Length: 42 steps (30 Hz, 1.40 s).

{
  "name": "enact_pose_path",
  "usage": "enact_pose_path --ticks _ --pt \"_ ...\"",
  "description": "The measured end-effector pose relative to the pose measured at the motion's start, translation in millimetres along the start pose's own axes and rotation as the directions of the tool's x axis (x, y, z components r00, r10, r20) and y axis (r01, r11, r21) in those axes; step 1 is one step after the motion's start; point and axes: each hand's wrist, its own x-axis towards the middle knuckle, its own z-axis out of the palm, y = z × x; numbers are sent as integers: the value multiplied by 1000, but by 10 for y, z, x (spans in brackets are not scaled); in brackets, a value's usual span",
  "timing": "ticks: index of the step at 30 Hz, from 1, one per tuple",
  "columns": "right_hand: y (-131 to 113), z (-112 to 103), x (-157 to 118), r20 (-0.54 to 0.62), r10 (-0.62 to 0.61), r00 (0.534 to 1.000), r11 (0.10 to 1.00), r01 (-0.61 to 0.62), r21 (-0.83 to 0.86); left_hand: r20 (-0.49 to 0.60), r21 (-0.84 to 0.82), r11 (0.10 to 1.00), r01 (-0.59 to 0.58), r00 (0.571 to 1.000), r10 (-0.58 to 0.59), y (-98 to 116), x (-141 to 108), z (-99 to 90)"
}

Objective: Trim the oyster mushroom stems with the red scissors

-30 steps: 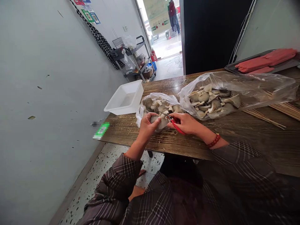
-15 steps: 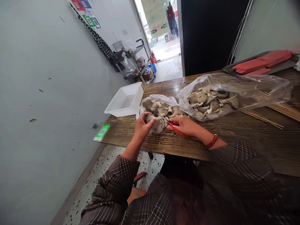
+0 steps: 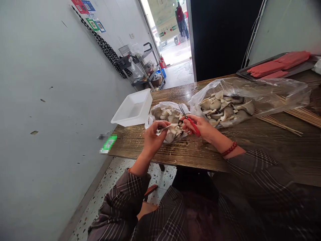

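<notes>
Between the thumb and fingers of my left hand (image 3: 154, 135) is an oyster mushroom (image 3: 171, 127), held over a small plastic bag (image 3: 149, 119) full of grey mushrooms (image 3: 164, 113). My right hand (image 3: 198, 127) grips red-handled scissors (image 3: 192, 125). Their blades point up and away, apart from the mushroom in my left hand. Just right of my right hand lies a larger clear bag (image 3: 271, 92) with more oyster mushrooms (image 3: 227, 108) inside.
A white plastic tub (image 3: 120, 115) stands at the table's left end. Bamboo skewers (image 3: 281, 124) lie to the right, partly under the large bag. Behind them a dark tray (image 3: 242, 73) carries red packages (image 3: 278, 65). The wooden table's (image 3: 140, 147) front edge runs below my hands.
The scissors have lifted away from the mushroom, their blades swinging upward. My left hand has turned the mushroom so its edge and pale underside show.
</notes>
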Motion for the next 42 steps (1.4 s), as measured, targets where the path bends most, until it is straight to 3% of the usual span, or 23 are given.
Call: enact_pose_path --ticks 4,9,12,15,18,20,25,31,35,42 --pt "-39 32 -31 27 14 1000 985 -19 170 60 30 982 -188 981 186 124 18 111" --pt "-78 45 -69 95 -34 995 972 11 234 136 -3 986 -164 977 163 132 36 214" --pt "-39 35 -39 41 -83 996 991 78 108 114 -62 996 -69 991 76 79 37 240" --pt "24 29 4 -102 -268 958 953 249 -170 45 -227 966 124 992 -117 32 35 262" --pt "64 37 12 -152 -444 883 839 350 -415 50 -366 873 323 943 -328 34 39 308" --pt "75 43 3 -137 -481 866 801 371 -470 112 -381 832 404 913 -393 62 50 358" --pt "90 43 -2 -108 -466 878 818 381 -432 135 -323 835 446 895 -426 104 97 482" --pt "88 26 0 -88 -470 878 811 390 -437 84 -104 936 336 941 -328 37 139 527" --pt "71 43 -12 -100 -465 880 803 371 -466 48 -11 949 314 949 -313 46 142 546" --pt "69 103 2 -212 -385 898 889 299 -348 1 -225 882 414 905 -425 54 135 668"
